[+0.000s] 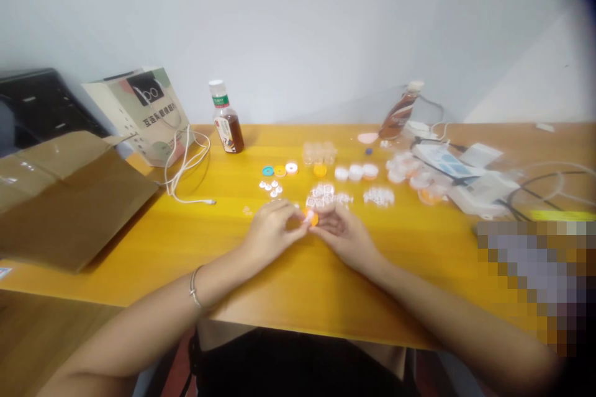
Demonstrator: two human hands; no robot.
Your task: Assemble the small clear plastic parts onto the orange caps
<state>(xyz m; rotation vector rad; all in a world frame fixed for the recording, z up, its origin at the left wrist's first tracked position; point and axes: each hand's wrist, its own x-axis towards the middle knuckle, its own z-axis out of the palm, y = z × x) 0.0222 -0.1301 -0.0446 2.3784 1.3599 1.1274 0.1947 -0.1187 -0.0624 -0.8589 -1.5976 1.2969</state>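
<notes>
My left hand and my right hand meet over the middle of the table, fingertips pinched. Between them is a small round orange cap-like piece, with a pale bit against it that is too blurred to name. Just beyond my fingers lies a cluster of small white patterned pieces, with another white pile to its right. Small white discs are scattered beyond my left hand. Behind these sit a teal ring, a yellow ring and a white ring.
Clear round containers and white round caps stand farther back. A labelled bottle and a tilted brown bottle are near the wall. Left are a cardboard box, paper bag and white cable; right, a power strip.
</notes>
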